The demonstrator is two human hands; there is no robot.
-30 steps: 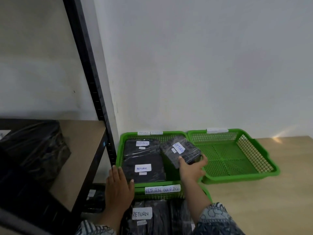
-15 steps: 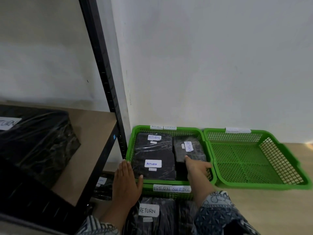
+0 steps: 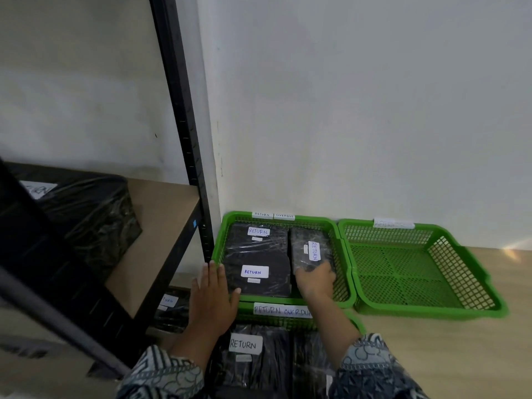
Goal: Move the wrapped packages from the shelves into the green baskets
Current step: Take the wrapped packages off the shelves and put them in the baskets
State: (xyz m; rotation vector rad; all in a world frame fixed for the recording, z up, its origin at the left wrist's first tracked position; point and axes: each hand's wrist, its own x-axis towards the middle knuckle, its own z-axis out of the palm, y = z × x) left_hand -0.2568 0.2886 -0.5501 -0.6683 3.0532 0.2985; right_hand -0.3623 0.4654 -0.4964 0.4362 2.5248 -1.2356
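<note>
A green basket stands on the floor by the wall and holds three black wrapped packages labelled RETURN. My right hand is inside it, fingers curled over the near end of the small package lying on the right side. My left hand rests flat on the basket's front left corner, its thumb touching the front package. A third package lies behind that one. To the right stands an empty green basket.
A nearer green basket marked RETURN OVERDUE holds more wrapped packages below my arms. The black shelf post rises on the left. A large wrapped package sits on the wooden shelf, another package below it.
My right hand has lowered the small package from above the basket's rim down into its right side. The left hand has stayed at the front left corner.
</note>
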